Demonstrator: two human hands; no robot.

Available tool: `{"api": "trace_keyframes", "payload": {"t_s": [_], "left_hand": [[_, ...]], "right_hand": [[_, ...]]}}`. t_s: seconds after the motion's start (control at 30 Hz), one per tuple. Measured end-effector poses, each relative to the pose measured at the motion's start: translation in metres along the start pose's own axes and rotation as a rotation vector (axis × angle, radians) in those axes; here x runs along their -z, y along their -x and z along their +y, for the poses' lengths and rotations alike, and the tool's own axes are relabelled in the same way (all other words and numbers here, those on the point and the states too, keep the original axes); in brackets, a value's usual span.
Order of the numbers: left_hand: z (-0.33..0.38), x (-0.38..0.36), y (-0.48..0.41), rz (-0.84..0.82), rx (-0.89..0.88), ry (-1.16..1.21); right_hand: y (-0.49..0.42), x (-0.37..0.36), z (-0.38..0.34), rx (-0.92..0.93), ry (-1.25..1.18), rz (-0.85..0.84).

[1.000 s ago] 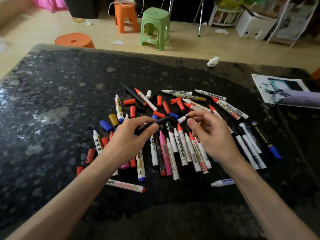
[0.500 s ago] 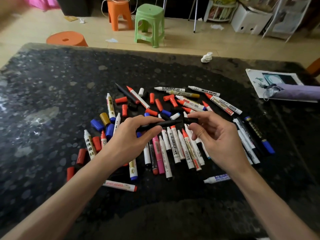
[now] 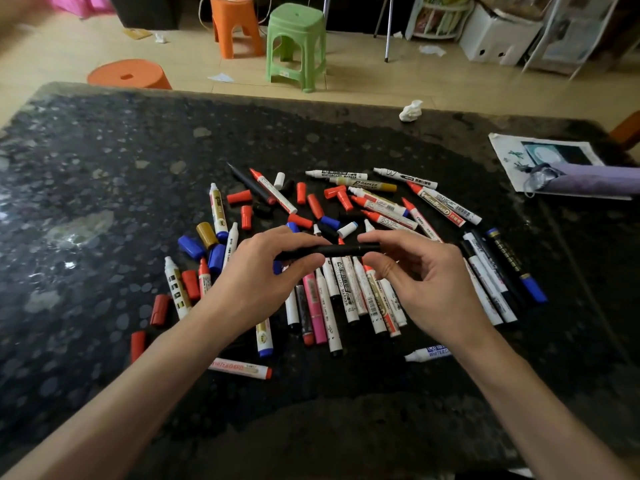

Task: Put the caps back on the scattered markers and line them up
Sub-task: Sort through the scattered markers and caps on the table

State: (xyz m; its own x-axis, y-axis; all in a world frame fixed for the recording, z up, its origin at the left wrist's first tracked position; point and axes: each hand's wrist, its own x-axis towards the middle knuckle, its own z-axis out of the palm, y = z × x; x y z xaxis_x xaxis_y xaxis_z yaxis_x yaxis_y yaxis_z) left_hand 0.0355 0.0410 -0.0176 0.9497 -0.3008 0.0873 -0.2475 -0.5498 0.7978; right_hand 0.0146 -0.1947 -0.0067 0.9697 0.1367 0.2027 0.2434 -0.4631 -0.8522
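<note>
Dark speckled stone forms the table (image 3: 104, 161), with a pale floor beyond its far edge carrying a green stool (image 3: 298, 36), an orange stool (image 3: 235, 26) and a low round orange stool (image 3: 128, 75) just past the far left corner. A crumpled tissue (image 3: 411, 110) sits at the far edge. By the right edge lies a printed sheet (image 3: 509, 154) with a purple bundle (image 3: 595, 181) across it.

Mid-table lies the scatter of markers (image 3: 346, 296) — white barrels with red, blue and black ends, crossing at many angles. Loose red caps (image 3: 239, 196) and blue caps (image 3: 190, 247) lie among them on the left side. A few markers (image 3: 491, 282) lie side by side nearer the right edge.

Above the heap a black marker (image 3: 341, 250) is held level between both hands. The left hand (image 3: 256, 275) has thumb and fingers curled round its left end. The right hand (image 3: 429, 282) pinches the right end between thumb and forefinger, its other fingers loosely bent. Whether the cap is fully seated cannot be told.

Broad stone runs from the heap to the left edge and to the far edge — a narrower band lies toward the near edge, crossed by both forearms.
</note>
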Motion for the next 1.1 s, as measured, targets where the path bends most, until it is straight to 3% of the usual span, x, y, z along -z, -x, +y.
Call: {"api": "trace_keyframes", "payload": {"t_s": [0.43, 0.67, 1.0, 1.1], "left_hand": [[0.004, -0.003, 0.001, 0.059, -0.077, -0.120], [0.012, -0.007, 0.002, -0.049, -0.101, -0.149], [-0.002, 0.004, 0.006, -0.079, -0.028, -0.204], [-0.005, 0.010, 0.006, -0.055, 0.022, -0.227]], "right_hand": [[0.005, -0.009, -0.001, -0.051, -0.053, -0.004], [0.002, -0.003, -0.003, -0.068, -0.050, -0.070], [-0.007, -0.011, -0.001, -0.126, -0.079, -0.163], [-0.017, -0.010, -0.001, -0.163, -0.179, -0.063]]}}
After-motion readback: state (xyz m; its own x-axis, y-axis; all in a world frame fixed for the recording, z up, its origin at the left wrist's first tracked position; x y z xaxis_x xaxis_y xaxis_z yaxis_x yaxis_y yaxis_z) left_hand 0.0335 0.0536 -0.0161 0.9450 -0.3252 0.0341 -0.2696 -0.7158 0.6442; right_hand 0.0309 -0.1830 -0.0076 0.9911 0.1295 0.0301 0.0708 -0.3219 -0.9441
